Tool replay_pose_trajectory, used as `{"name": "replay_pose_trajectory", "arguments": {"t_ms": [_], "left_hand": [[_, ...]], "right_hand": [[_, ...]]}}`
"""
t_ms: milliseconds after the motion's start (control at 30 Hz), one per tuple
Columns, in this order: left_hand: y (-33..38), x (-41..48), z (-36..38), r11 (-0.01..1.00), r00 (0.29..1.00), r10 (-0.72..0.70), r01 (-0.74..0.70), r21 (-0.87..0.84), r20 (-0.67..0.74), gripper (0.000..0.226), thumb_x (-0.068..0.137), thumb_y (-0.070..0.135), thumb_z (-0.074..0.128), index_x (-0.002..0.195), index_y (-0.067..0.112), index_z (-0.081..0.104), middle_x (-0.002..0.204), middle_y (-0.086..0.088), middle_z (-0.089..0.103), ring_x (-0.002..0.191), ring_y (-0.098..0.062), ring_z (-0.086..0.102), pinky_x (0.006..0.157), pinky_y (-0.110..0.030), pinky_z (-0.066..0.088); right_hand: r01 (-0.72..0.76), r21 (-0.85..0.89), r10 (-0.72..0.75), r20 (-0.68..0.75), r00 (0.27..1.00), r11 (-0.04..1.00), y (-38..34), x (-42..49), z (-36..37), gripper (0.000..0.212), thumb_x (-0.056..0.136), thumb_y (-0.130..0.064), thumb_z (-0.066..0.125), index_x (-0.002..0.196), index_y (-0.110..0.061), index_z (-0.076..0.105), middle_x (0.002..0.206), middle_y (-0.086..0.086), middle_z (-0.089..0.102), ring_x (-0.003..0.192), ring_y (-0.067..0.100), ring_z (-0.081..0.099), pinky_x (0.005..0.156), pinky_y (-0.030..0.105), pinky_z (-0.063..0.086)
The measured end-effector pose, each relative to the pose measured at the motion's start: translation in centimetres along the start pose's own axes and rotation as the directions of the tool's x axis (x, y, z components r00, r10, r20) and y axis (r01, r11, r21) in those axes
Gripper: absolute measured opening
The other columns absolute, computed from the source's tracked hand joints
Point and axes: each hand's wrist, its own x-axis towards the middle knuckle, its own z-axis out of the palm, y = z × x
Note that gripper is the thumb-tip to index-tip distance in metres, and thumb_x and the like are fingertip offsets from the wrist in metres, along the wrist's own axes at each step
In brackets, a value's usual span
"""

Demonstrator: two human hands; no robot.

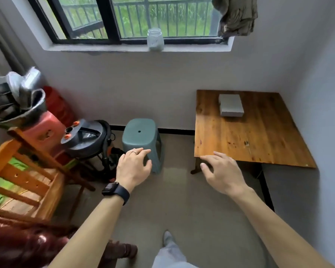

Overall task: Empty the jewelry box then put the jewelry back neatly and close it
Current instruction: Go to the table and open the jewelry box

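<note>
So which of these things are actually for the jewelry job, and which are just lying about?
For the job: closed grey box on the wooden table; left hand and right hand, both empty.
Lying about: green stool, glass jar on the windowsill, hanging cloth, wooden chair.

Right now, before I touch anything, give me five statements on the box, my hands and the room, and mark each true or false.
1. The grey jewelry box sits closed on the wooden table. True.
2. The right hand holds the box. False: it is empty, fingers spread, by the table's near corner, well short of the box.
3. A glass jar stands on the window sill. True.
4. The dark watch is on the right wrist. False: it sits on the wrist of the left hand.
5. The teal stool stands on the table. False: it stands on the floor, left of the table.
</note>
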Motion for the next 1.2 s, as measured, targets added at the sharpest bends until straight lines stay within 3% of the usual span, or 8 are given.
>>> {"name": "replay_pose_trajectory", "arguments": {"t_ms": [467,900,1067,1200], "left_hand": [[-1.2,26.7,3.4,0.982,0.965,0.185,-0.191,0.01,0.185,0.044,0.094,0.037,0.056,0.138,0.029,0.057,0.143,0.001,0.055,0.136,-0.021,0.044,0.113,-0.039,0.034],[5.2,51.7,8.2,0.931,0.89,0.336,-0.363,0.033,0.309,0.041,0.092,0.032,0.057,0.132,0.028,0.062,0.138,0.001,0.059,0.13,-0.024,0.051,0.107,-0.039,0.04],[9.5,59.1,11.1,0.861,0.782,0.444,-0.507,0.031,0.437,0.043,0.093,0.035,0.051,0.135,0.031,0.058,0.14,0.003,0.057,0.13,-0.023,0.05,0.108,-0.038,0.039],[13.6,65.1,15.1,0.747,0.624,0.57,-0.664,-0.021,0.534,0.044,0.092,0.037,0.044,0.133,0.034,0.058,0.132,0.008,0.062,0.124,-0.022,0.054,0.102,-0.041,0.046]], "right_hand": [[-0.303,0.107,0.293,0.104,0.951,0.947,2.6,19.2,3.8,0.038,0.1,-0.043,0.044,0.133,-0.032,0.058,0.135,-0.016,0.059,0.14,0.011,0.037,0.114,0.037,0.028],[-0.531,0.238,0.502,0.176,0.847,0.813,9.4,40.4,3.3,0.039,0.102,-0.046,0.04,0.137,-0.034,0.054,0.143,-0.008,0.052,0.138,0.016,0.041,0.11,0.038,0.038],[-0.658,0.291,0.631,0.193,0.751,0.695,12.0,44.2,4.5,0.041,0.101,-0.052,0.038,0.135,-0.037,0.054,0.143,-0.011,0.052,0.136,0.014,0.042,0.109,0.037,0.04],[-0.767,0.324,0.747,0.214,0.63,0.554,13.9,46.6,5.7,0.042,0.1,-0.052,0.039,0.137,-0.038,0.052,0.145,-0.01,0.05,0.137,0.014,0.042,0.108,0.036,0.041]]}}
